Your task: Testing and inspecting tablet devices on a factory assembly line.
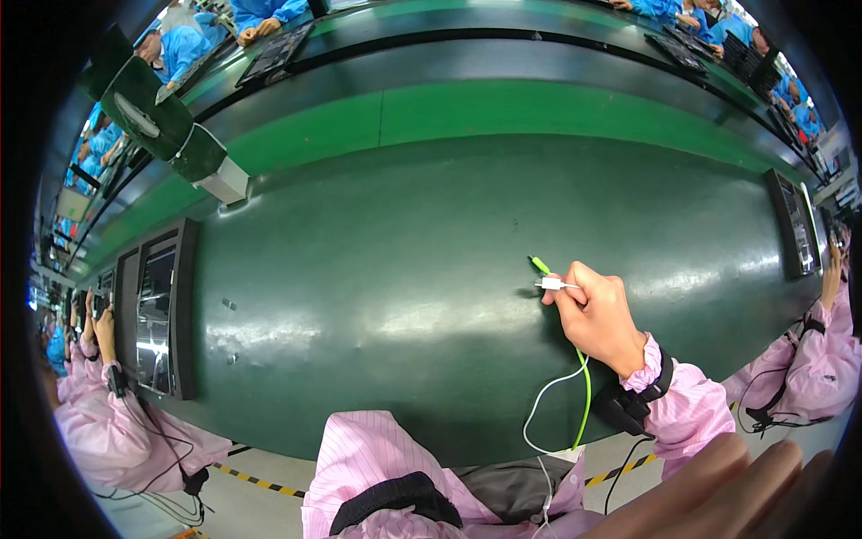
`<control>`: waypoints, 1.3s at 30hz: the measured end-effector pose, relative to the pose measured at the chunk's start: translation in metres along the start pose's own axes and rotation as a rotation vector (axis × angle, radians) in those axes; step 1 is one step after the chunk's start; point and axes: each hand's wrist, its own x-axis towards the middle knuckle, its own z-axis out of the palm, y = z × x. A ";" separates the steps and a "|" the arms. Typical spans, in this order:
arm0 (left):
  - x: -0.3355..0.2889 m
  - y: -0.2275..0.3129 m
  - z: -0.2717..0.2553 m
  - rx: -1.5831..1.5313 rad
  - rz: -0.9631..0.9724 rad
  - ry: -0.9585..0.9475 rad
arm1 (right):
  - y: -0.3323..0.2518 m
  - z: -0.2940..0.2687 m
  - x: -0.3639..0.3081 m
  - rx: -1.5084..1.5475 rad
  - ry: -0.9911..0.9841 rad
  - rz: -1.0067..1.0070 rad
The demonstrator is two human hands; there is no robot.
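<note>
Right of centre, one white plug (551,283) is clamped between the thumb and fingers of the right hand (594,310), the nearer hand; its long axis is laid across the frame, tip leftward. One green plug (540,265) is seen just above, tilted upper left. One white cable (526,420) and one green cable (589,386) are trailed below. At lower right, the blurred left hand's (718,485) grip cannot be told.

Dark trays (185,310) on a green table (386,242)

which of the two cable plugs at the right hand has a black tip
The slim bright green plug; the boxy white plug has a pale tip.
</note>
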 end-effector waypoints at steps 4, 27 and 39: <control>0.000 -0.001 -0.001 0.001 -0.003 -0.017 | 0.000 -0.002 -0.001 -0.014 -0.013 0.021; 0.042 -0.031 -0.045 -0.137 -0.053 0.385 | 0.001 0.002 0.005 -0.299 0.159 -0.240; 0.068 -0.210 0.000 -0.919 -0.380 1.117 | 0.001 -0.007 0.002 -0.023 0.079 0.066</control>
